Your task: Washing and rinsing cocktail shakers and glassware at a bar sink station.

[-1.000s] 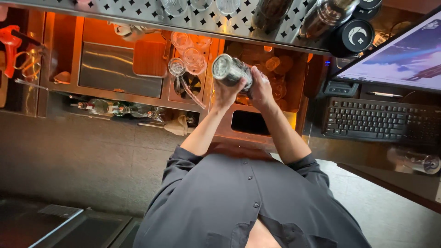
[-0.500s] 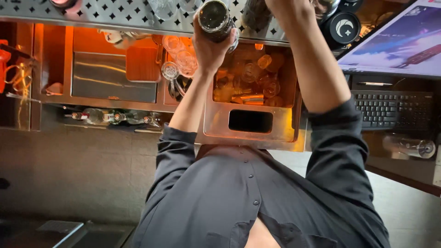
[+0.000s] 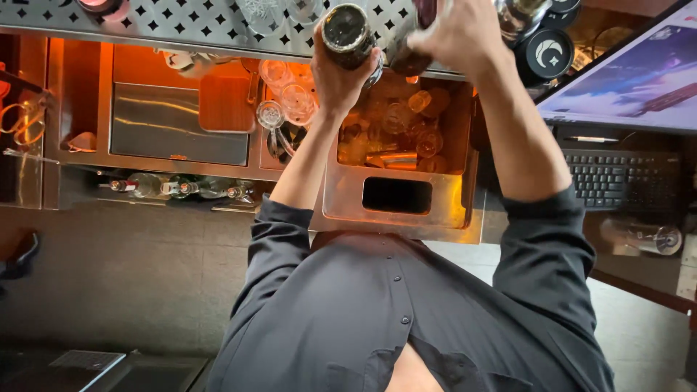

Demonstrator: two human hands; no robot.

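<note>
My left hand (image 3: 335, 76) is raised and wrapped around a round metal shaker tin (image 3: 348, 30), whose dark open mouth faces the camera. My right hand (image 3: 457, 33) is beside it at the top edge, closed on a dark container (image 3: 408, 56) that it mostly hides. Both hands are over the front of a perforated metal shelf (image 3: 181, 25). Under them is a steel well (image 3: 396, 207) filled with glasses and metal cups. My dark shirt fills the lower middle of the view.
Upturned glasses (image 3: 287, 101) stand left of the well, next to a lidded steel bin (image 3: 178, 134). Bottles (image 3: 181, 189) lie in a rail below it. On the right are a keyboard (image 3: 617, 178), a tilted screen (image 3: 624, 87) and a glass (image 3: 653, 238).
Both hands have risen from chest height to the perforated shelf. A second ago both gripped one shaker; now they are apart, the left with the tin and the right on a dark container.
</note>
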